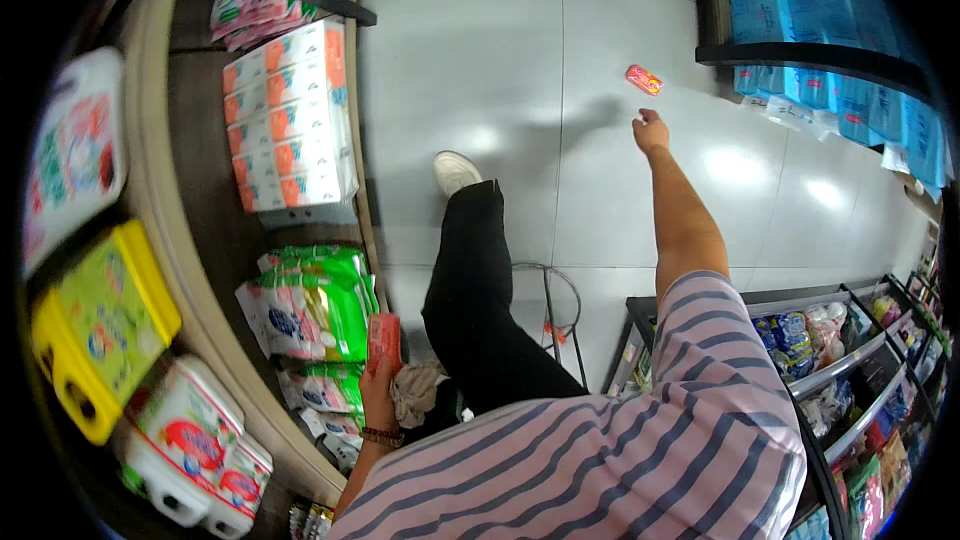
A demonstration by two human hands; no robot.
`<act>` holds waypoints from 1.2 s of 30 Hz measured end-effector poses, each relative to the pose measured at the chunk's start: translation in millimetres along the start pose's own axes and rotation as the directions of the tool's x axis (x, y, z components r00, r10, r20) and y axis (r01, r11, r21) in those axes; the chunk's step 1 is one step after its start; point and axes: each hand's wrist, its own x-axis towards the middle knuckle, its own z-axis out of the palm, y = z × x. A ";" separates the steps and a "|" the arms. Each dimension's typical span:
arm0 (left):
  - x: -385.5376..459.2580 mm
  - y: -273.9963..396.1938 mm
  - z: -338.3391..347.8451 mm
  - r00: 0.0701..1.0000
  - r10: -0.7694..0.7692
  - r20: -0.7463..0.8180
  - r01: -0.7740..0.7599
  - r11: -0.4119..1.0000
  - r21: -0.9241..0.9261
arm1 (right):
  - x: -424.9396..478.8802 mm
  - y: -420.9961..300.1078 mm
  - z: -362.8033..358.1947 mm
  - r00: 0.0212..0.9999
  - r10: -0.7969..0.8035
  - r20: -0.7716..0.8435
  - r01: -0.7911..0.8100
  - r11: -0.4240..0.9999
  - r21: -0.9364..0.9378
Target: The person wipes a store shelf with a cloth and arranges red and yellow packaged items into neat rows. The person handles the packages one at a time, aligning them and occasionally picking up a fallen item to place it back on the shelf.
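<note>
In the head view, my left hand (377, 390) grips a red wrapped packet (383, 341) beside the lower left shelf. A crumpled beige cloth (415, 394) sits against that hand; whether my fingers hold it too is unclear. My right hand (650, 131) reaches out over the tiled floor with nothing in it, its thumb and fingers slightly apart. Just beyond the fingertips, a second red packet with a printed wrapper (644, 80) lies flat on the floor, not touched.
On the left shelf (202, 187) stand packs of tissues (289, 120), green and white bags (319, 307) and a yellow jug (105, 334). Blue packs (795, 0) fill a rack at upper right. A black wire stand (551, 307) is near my leg. Bagged goods line the lower right shelves (810, 379).
</note>
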 end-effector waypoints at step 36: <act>-68.3 -41.2 -46.5 0.970 0.243 0.026 -0.230 0.944 -0.237 | -220.4 -172.8 40.2 0.873 -0.304 0.383 -0.049 0.726 0.686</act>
